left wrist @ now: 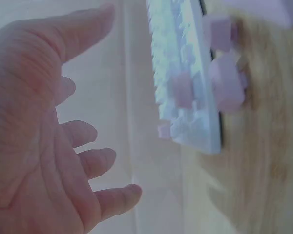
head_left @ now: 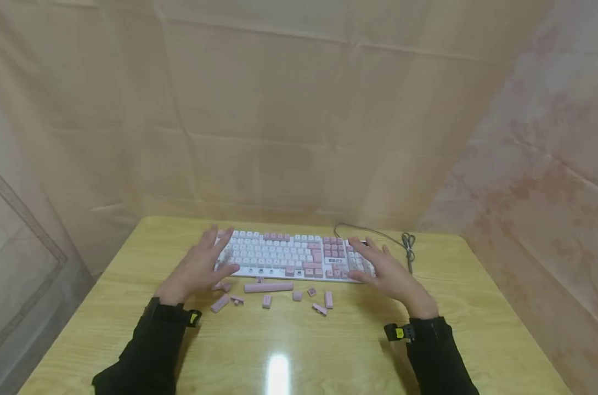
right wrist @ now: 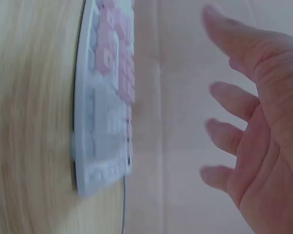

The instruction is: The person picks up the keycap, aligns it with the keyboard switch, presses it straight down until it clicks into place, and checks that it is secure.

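Observation:
A white and pink keyboard [head_left: 271, 255] lies flat near the back of the table, and its bottom row shows bare gaps where keycaps are off. My left hand [head_left: 196, 270] hovers over its left end with the fingers spread. Over the number pad end is my right hand [head_left: 389, 276], its fingers also apart. Both wrist views show empty palms, with a space between each hand and the keyboard [left wrist: 195, 97]. In front of the keyboard lie a long pink spacebar keycap [head_left: 268, 287] and several small pink keycaps [head_left: 266, 301], some tipped on their sides.
The wooden table [head_left: 338, 351] carries a bright light reflection near its front. A grey cable [head_left: 408, 247], tied in a bundle, lies behind and right of the keyboard. Beige cloth [head_left: 279, 109] hangs behind the table, with patterned cloth [head_left: 541, 181] at the right.

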The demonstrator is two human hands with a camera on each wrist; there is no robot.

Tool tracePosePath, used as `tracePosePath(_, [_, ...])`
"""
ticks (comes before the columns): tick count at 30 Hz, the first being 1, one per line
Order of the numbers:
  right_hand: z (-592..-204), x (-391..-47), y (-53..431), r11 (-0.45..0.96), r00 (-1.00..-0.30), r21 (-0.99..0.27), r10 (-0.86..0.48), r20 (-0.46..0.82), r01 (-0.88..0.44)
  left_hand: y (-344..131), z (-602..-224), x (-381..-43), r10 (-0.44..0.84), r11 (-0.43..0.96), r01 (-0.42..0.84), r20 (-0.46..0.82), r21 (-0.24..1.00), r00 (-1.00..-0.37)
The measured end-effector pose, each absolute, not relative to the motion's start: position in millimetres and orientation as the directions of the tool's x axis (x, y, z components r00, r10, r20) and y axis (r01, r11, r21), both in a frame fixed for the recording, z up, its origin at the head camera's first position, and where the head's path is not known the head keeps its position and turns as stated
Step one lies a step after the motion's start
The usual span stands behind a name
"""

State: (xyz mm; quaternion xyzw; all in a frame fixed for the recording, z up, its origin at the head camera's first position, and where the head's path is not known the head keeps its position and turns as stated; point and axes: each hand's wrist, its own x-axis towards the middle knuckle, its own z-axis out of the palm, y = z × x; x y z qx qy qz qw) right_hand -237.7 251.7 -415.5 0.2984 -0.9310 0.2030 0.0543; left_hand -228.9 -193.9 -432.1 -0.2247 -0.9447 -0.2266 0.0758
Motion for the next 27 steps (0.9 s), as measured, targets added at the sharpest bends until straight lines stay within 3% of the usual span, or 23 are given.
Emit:
tracePosePath(11, [-427.6, -236.2, 218.7, 0.627, -0.704, -0.336, -0.678, 0.209, -0.703, -190.7, -440.4, -227.8, 0.339, 0.825, 0.371, 0.152, 0.426, -0.928])
tracePosePath(27, [-439.5, -231.6, 207.9, 0.630, -0.703, -0.421, -0.711, 0.027, -0.653, -198.3, -446.0, -229.3, 0.327, 0.860, 0.338, 0.096, 0.382, -0.940])
